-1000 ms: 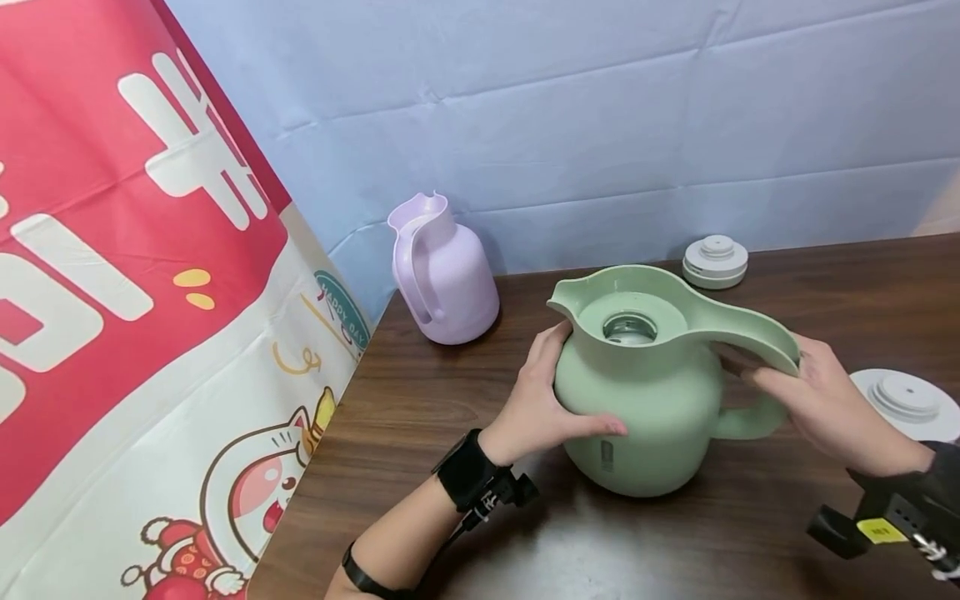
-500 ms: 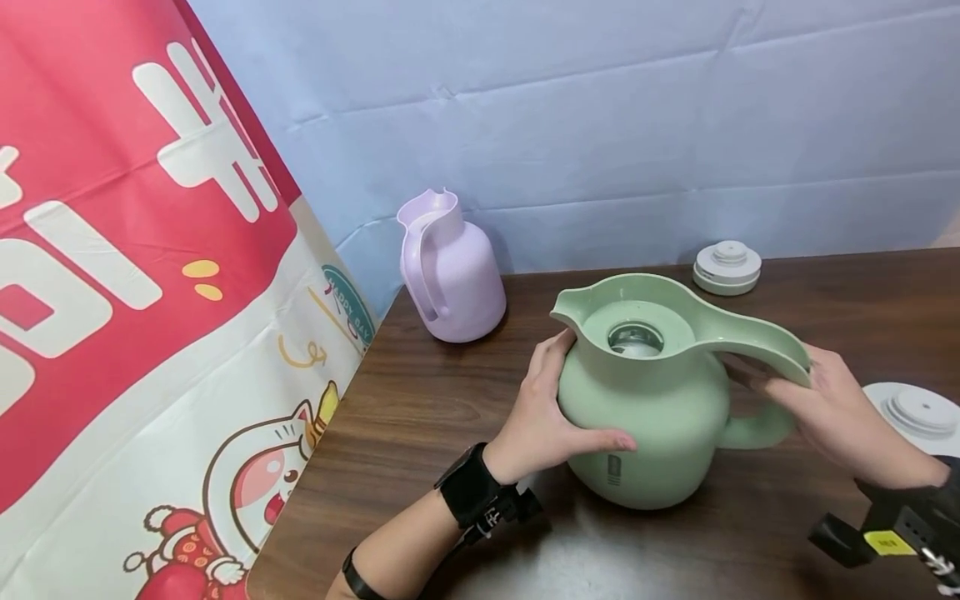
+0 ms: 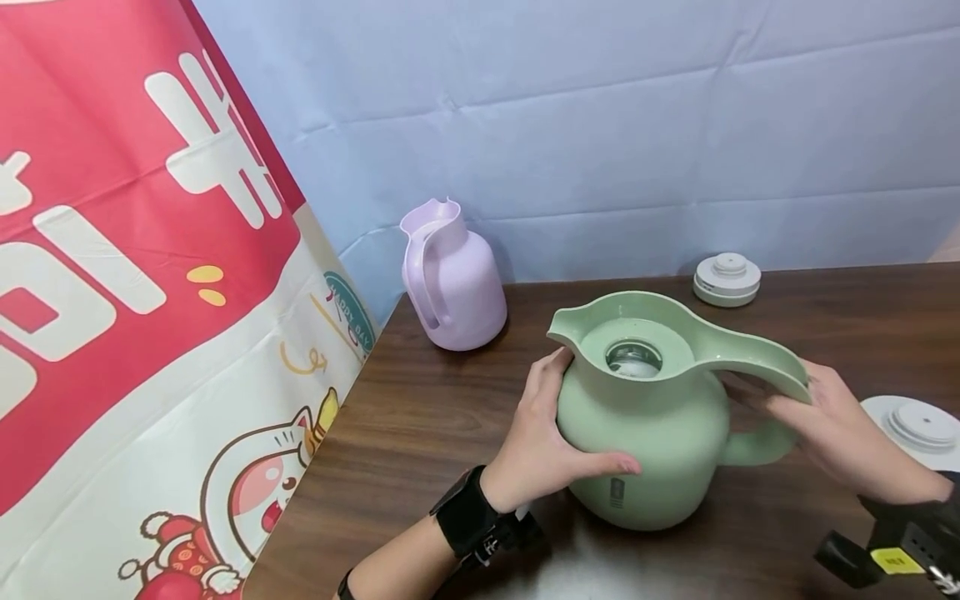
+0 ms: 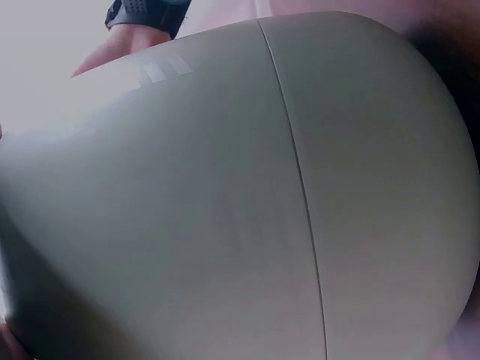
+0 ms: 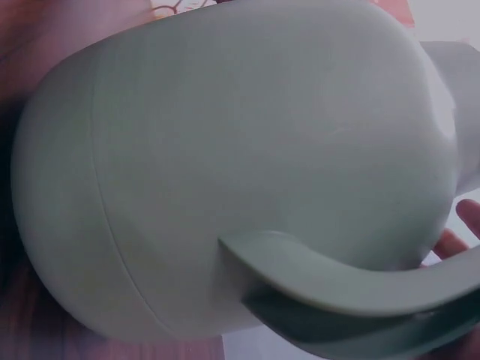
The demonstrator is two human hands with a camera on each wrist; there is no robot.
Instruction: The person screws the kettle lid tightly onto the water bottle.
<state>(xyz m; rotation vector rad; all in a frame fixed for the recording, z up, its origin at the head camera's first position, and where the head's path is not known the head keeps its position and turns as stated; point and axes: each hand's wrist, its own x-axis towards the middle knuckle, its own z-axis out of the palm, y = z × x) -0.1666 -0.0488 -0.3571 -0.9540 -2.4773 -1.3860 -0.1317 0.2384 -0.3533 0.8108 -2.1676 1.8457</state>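
Observation:
A green insulated jug (image 3: 645, 450) stands upright at the table's middle, its mouth uncovered and a round opening showing in the neck. My left hand (image 3: 542, 442) clasps the body from the left, thumb across the front and fingers around the far side. On the right, my right hand (image 3: 843, 425) grips the jug's handle (image 3: 753, 446); most of its fingers are hidden behind it. The smooth body of the jug (image 4: 187, 195) fills the left wrist view. In the right wrist view the handle (image 5: 322, 277) curves off the jug, with fingertips (image 5: 450, 244) beside it.
A purple jug (image 3: 459, 283) stands at the back left of the wooden table (image 3: 420, 408). One white round lid (image 3: 727, 281) lies by the back edge, another white lid (image 3: 918, 429) near the right arm. Blue cloth (image 3: 585, 150) hangs behind; a printed red-and-white cloth (image 3: 225, 358) hangs left.
The head view has shifted slightly, so everything sits a little lower and further right. Both hands keep the same hold on the green jug, which appears slightly nearer.

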